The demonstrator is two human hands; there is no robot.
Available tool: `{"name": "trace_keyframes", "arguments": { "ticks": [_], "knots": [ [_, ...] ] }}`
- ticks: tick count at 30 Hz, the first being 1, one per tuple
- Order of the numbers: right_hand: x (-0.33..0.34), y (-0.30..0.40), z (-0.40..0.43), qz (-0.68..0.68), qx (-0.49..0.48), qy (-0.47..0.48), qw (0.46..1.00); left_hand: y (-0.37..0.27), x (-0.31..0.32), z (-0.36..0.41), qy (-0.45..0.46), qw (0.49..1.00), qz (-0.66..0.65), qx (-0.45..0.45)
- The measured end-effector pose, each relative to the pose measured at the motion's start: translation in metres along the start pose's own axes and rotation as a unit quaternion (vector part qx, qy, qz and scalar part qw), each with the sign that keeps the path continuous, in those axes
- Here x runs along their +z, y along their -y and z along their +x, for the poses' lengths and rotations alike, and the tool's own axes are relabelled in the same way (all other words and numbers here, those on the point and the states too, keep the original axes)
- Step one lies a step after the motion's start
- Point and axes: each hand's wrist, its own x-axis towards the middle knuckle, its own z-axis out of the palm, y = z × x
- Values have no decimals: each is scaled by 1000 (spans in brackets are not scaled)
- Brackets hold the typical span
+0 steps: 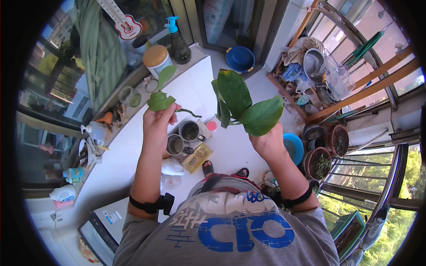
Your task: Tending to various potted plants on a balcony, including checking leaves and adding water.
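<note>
My left hand (163,118) pinches a small plant cutting (161,99) with a few green leaves and a thin dark stem that points right. My right hand (268,138) is raised behind a bunch of large, broad green leaves (233,93); its fingers are mostly hidden by them, and it appears to hold them by their stems. The two plant pieces are apart. Lower down, between my hands, stand two metal mugs, one (189,130) behind the other (175,144). A yellowish box (197,157) lies beside them, and a small pink-red round thing (211,125) is near.
A ledge at the left bears a dark spray bottle (180,46), a lidded canister (157,60), a glass jar (130,96) and a pump bottle (95,130). Blue basins (240,59) (293,149) and clay pots (318,163) stand on the floor. A wooden-framed rack (372,86) is at the right.
</note>
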Motion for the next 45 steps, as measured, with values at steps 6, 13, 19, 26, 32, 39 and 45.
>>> {"name": "trace_keyframes", "arguments": {
  "ticks": [6, 13, 19, 26, 32, 39, 45],
  "knots": [
    [15, 3, 6, 60, 166, -53, 983, 0, 31, -1, 101, 995, 11, 7],
    [22, 3, 11, 164, 409, -34, 897, 12, 54, -14, 146, 982, 98, 66],
    [27, -14, 11, 351, 500, -134, 780, 5, 55, -1, 138, 937, 257, 194],
    [17, 12, 29, 541, 438, -163, 699, 55, 94, 17, 207, 962, 175, 6],
    [15, 20, 32, 524, 424, -146, 724, 39, 107, 18, 224, 972, -36, -63],
    [24, 8, 23, 537, 416, -177, 712, 41, 108, 21, 192, 978, -53, -66],
    [26, 5, 26, 544, 373, -174, 731, 40, 109, 28, 148, 985, -84, -41]
  ]
}}
